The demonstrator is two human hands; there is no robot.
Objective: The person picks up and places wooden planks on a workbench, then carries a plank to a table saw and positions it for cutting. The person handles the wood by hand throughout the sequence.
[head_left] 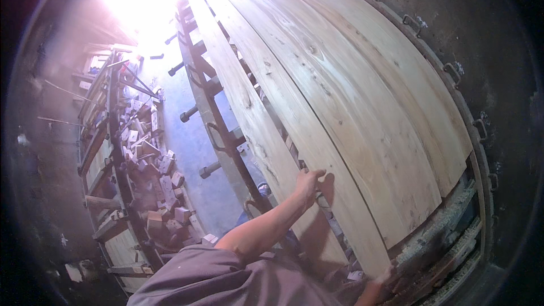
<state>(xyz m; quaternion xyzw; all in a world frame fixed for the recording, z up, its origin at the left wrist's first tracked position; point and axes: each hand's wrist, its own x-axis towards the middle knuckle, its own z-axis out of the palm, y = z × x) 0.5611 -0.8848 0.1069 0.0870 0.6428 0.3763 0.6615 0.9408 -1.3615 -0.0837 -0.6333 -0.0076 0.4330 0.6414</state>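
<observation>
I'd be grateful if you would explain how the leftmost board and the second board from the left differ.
The leftmost board has an open gap on its right, while the second board nearly meets the wide board beside it. Broad shadow darkens the leftmost board's near end; the second board's is mostly bright. A blurred right hand is at the second board's near end, none at the leftmost board's. Both are long, pale wood.
</observation>
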